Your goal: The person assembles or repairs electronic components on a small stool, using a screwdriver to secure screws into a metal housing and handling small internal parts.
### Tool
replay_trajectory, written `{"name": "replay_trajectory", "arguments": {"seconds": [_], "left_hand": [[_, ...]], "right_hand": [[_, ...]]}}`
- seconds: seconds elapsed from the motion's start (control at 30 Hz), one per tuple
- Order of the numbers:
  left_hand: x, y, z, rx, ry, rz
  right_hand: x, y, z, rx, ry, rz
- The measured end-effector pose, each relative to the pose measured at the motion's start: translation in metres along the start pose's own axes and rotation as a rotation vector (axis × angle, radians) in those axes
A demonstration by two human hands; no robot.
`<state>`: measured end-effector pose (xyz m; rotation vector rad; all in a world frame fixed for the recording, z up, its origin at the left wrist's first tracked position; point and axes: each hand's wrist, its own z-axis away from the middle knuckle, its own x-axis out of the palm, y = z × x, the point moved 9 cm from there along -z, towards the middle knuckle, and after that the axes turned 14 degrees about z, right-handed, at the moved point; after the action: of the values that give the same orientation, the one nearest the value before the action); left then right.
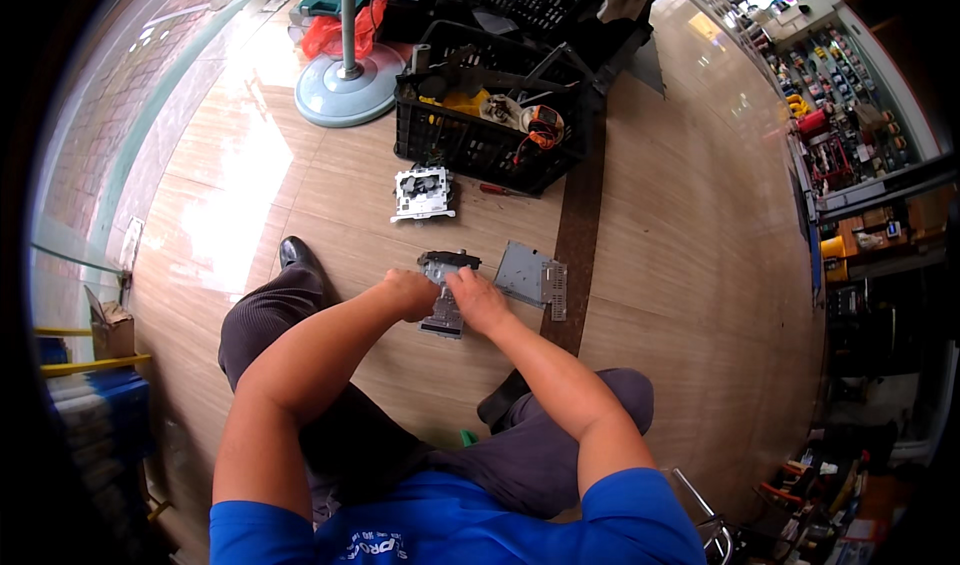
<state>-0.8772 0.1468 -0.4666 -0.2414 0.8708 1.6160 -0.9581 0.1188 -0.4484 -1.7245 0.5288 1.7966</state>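
Note:
On the floor between my legs is a grey metal device housing (442, 327) with a black part at its upper end. My left hand (408, 293) is closed on its left side, fingertips partly hidden. My right hand (476, 299) grips its right side with curled fingers. Just right of them lies a flat grey metal plate (521, 270) with a perforated edge piece (555, 290). Farther forward sits a white metal mechanism (422, 193) with dark parts on top.
A black crate (420, 133) of tools stands ahead, with a red-handled tool (497, 190) beside it. A pale round stand base (330, 95) is front left. A glass panel (75, 205) runs along the left; crowded shelves (840, 115) line the right.

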Motion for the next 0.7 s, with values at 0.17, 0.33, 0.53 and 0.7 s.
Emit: {"name": "replay_trajectory", "arguments": {"seconds": [0.17, 0.33, 0.53, 0.7], "left_hand": [[-0.001, 0.001, 0.001, -0.016, -0.006, 0.008], [-0.001, 0.003, 0.003, 0.030, -0.019, -0.004], [-0.001, 0.002, 0.003, -0.009, -0.011, -0.006], [0.000, 0.001, 0.002, -0.015, -0.009, 0.002]], "right_hand": [[-0.005, -0.002, 0.001, -0.030, 0.035, -0.070], [0.020, 0.019, 0.002, 0.251, -0.165, -0.029], [0.001, -0.001, 0.001, -0.038, 0.062, -0.093], [0.001, -0.003, 0.001, -0.028, 0.123, -0.136]]}}
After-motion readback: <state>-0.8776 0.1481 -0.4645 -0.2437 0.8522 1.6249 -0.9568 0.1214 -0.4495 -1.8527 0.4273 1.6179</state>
